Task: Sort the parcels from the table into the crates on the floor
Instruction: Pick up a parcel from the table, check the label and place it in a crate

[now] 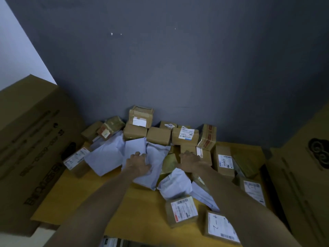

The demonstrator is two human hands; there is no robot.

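Big carton (33, 148) standing at far left, printed side facing in. Beside it, yellow counter (85, 193) with a labelled box (76, 158) at its left edge. Small brown boxes (140, 116) stacked along the grey wall (178, 59) at the back. White mailers (106, 154) heaped in front of them, left of centre. Left hand (138, 163) lying palm down on a white mailer (142, 177), fingers (137, 155) spread and fairly straight, pressing rather than gripping. Just right of it, a green packet (168, 164) between the two hands. Right hand (189, 160) reaching onto a brown box (188, 148) in the middle of the pile, fingers bent over it; cannot tell whether truly gripping. Nearer, two labelled boxes (181, 210) close to the counter's front edge, one marked "4-2" (220, 227). More labelled parcels (225, 162) at right. Second carton (306, 166) at far right.
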